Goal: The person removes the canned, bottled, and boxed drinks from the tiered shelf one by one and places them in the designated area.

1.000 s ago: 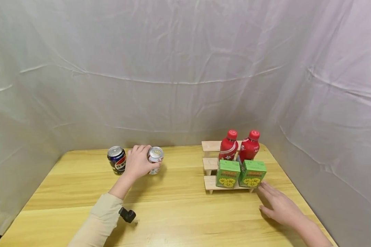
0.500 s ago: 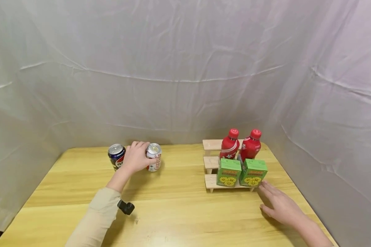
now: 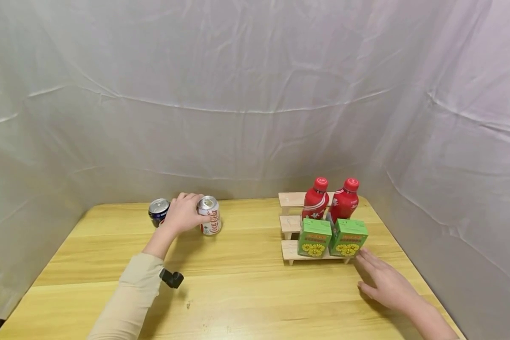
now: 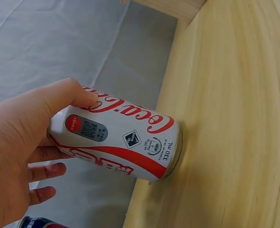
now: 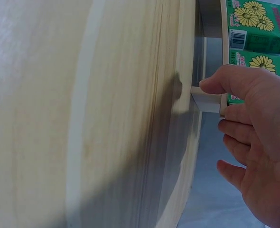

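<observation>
Where can perhaps touches wooden table, grey cloth

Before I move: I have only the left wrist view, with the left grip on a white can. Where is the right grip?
Observer: The right grip is beside the lower right end of the wooden stand.
Operator: What is on that stand?
Observer: Two red bottles, standing behind two green cartons.
Operator: Below the white can, a dark can peeks in at my bottom edge. Is it upright?
Observer: Yes, the head view shows its silver lid facing up.
</observation>
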